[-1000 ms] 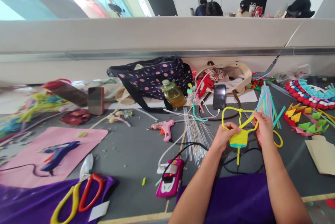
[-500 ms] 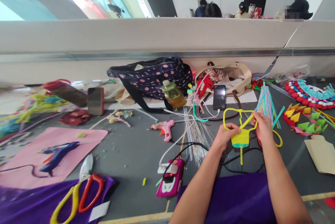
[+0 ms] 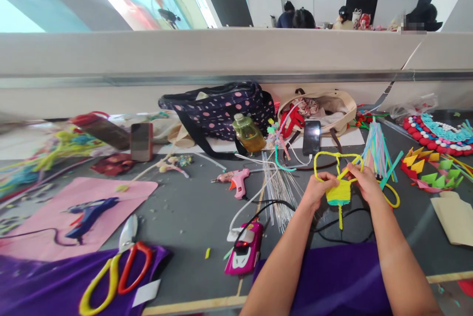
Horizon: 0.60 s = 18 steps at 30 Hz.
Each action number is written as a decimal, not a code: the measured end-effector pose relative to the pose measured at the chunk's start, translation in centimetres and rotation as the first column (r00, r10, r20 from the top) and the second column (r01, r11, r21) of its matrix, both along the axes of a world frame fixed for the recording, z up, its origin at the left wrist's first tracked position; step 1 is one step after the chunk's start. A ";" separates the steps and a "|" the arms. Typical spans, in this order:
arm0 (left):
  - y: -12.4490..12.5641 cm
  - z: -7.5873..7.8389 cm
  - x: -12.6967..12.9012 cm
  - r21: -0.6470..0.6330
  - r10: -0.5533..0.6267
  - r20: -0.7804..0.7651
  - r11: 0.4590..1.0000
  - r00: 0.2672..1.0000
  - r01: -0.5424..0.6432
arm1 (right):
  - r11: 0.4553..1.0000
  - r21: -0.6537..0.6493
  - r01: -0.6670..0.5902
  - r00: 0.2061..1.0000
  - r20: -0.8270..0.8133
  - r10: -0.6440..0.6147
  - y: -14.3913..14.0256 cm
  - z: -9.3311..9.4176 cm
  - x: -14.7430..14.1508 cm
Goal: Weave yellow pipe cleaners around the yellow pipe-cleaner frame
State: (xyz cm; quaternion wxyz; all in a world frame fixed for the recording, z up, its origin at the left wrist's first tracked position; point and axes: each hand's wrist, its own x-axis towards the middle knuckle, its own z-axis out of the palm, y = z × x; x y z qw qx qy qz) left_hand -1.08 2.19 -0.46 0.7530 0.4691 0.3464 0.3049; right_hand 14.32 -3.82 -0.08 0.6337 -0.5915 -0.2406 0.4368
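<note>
A yellow pipe-cleaner craft (image 3: 339, 191) hangs between my hands above the right part of the table. Its tightly wound body has a teal band at the bottom, a short yellow stem below, and a bent loop frame on top. My left hand (image 3: 320, 190) pinches the body's upper left corner. With its fingers closed, my right hand (image 3: 362, 180) grips the yellow pipe cleaner at the upper right of the frame. Fingertips partly cover the spots where the strands meet. A bundle of pastel pipe cleaners (image 3: 377, 151) stands just beyond my right hand.
A pink glue gun (image 3: 238, 181), a magenta car-shaped power strip (image 3: 244, 257) and loose clear sticks (image 3: 279, 193) lie left of my arms. Farther left are a blue glue gun (image 3: 90, 217) and large scissors (image 3: 127, 257). Bags (image 3: 221, 114) and a bottle (image 3: 248, 133) line the back.
My right hand has shifted slightly left and down along the frame, closer to my left hand. The left hand keeps its pinch. The whole view has shifted a little.
</note>
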 end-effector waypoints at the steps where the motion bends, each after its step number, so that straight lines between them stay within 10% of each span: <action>1: 0.0 0.0 0.0 -0.001 0.004 -0.001 1.000 1.000 -0.004 | 1.000 -0.017 -0.020 1.000 -0.007 0.020 -0.1 0.1 0.0; 12: 0.0 -0.5 0.1 -0.008 -0.031 -0.001 0.999 1.000 0.031 | 0.988 0.065 0.140 0.984 -0.118 -0.131 0.2 -0.2 0.3; 18: 0.2 -1.0 0.3 -0.104 0.037 0.038 0.994 0.999 -0.033 | 0.988 0.030 -0.148 0.984 -0.092 0.151 -0.3 -0.4 0.7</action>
